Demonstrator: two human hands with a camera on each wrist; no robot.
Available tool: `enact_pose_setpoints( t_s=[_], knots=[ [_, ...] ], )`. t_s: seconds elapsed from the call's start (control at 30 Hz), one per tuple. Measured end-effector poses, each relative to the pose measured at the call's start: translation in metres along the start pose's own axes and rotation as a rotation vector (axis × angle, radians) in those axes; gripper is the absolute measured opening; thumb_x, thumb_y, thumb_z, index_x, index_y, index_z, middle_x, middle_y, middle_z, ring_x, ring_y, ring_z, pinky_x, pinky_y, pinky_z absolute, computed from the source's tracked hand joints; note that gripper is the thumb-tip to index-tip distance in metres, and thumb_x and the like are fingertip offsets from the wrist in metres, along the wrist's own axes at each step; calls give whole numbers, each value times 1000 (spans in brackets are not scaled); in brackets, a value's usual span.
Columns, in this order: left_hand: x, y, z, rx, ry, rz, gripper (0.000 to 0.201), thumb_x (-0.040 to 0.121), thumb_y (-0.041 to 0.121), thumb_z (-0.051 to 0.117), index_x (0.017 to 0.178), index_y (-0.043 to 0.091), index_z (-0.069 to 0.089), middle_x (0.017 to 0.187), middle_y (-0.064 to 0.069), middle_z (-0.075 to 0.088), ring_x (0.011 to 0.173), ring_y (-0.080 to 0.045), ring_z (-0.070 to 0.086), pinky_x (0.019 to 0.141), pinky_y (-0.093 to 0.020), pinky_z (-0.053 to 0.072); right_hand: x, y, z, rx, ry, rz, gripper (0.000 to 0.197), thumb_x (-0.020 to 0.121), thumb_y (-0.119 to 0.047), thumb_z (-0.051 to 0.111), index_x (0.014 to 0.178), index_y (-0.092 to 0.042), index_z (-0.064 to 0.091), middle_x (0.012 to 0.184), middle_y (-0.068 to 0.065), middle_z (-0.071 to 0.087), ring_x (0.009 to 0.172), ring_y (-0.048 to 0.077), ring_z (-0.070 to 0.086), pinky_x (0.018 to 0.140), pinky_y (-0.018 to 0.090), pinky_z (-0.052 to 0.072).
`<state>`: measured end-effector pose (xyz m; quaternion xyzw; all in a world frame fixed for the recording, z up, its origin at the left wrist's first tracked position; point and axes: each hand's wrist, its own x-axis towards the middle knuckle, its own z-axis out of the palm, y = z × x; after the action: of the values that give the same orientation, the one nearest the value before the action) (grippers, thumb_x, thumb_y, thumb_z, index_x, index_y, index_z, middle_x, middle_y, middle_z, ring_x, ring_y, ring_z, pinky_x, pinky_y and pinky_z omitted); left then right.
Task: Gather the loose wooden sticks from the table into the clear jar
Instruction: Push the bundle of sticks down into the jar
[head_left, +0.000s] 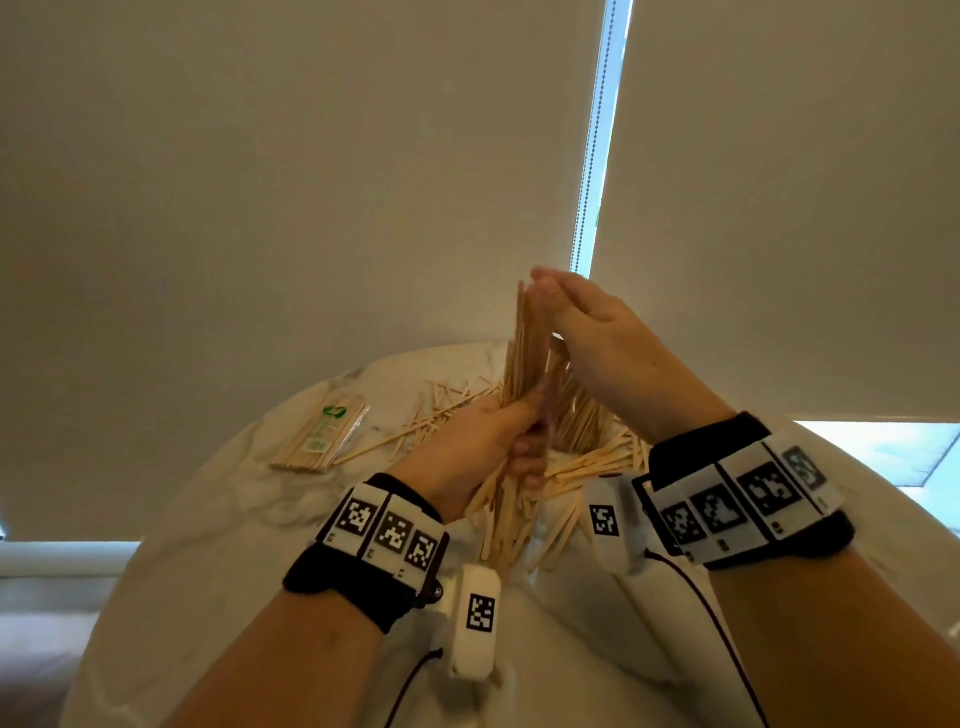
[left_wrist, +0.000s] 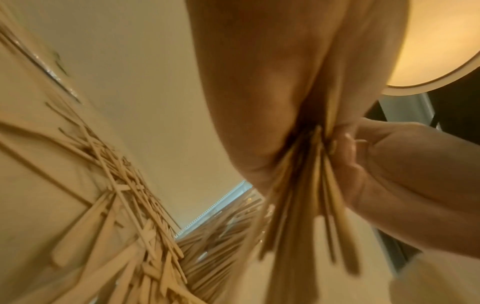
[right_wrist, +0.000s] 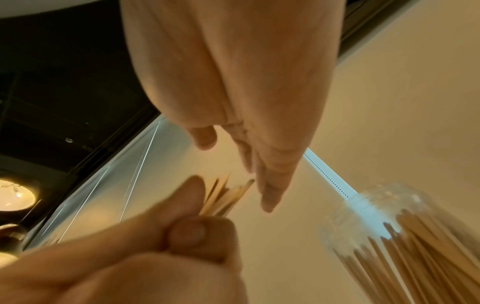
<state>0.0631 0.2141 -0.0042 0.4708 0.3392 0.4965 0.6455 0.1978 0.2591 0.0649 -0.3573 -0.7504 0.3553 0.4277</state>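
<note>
Nearest, wrist bands (head_left: 382, 535) with square black-and-white markers, over a round pale table (head_left: 218, 551). Farther back, blinds (head_left: 291, 171) drawn. On the table, loose sticks (head_left: 582, 467) strewn, and a wrapped pack (head_left: 319, 441) off to the left. Behind the hands, a clear jar (right_wrist: 405, 236), already part full of sticks. Left hand (head_left: 478, 452) clenched round an upright bundle (head_left: 524, 358). Right hand (head_left: 602, 338) flat, fingers straight, laid against the bundle's top.
</note>
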Motion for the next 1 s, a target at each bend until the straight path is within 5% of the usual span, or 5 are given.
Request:
enact_pose_setpoints(
  t_s=[0.13,0.3,0.47,0.77,1.0],
  knots=[
    [5,1,-14,-278,195,215,28,97,39,57,81,17,50,59,2,34,50,-11,38,49,-24,41,-22,6,3,-207,5,116,65,91,-70,46,141,-30,42,126,-13,52,117,7,51,93,28,41],
    [11,-3,-18,-475,314,355,27,100,34,55,83,16,45,64,1,37,51,-11,42,52,-26,48,-45,15,19,-396,-660,266,38,98,-48,54,107,-12,64,94,1,75,84,17,73,83,35,61],
    [13,-5,-32,-599,375,397,25,101,35,52,86,17,44,63,4,33,47,-7,35,44,-21,40,-46,15,24,-405,-664,240,24,104,-28,49,90,-13,62,72,-1,62,56,11,55,54,23,50],
    [4,2,-87,-835,646,520,41,103,42,44,70,18,41,57,6,35,43,-7,33,41,-20,35,-47,22,-12,-647,-754,358,28,105,-30,41,93,-19,64,74,-7,67,63,6,60,65,26,48],
    [10,-6,-67,-642,603,395,32,99,43,52,78,19,49,60,6,36,46,-6,29,42,-20,30,-39,23,-39,-333,-476,348,27,107,-25,41,98,-12,62,81,4,72,67,18,68,63,31,53]
  ],
)
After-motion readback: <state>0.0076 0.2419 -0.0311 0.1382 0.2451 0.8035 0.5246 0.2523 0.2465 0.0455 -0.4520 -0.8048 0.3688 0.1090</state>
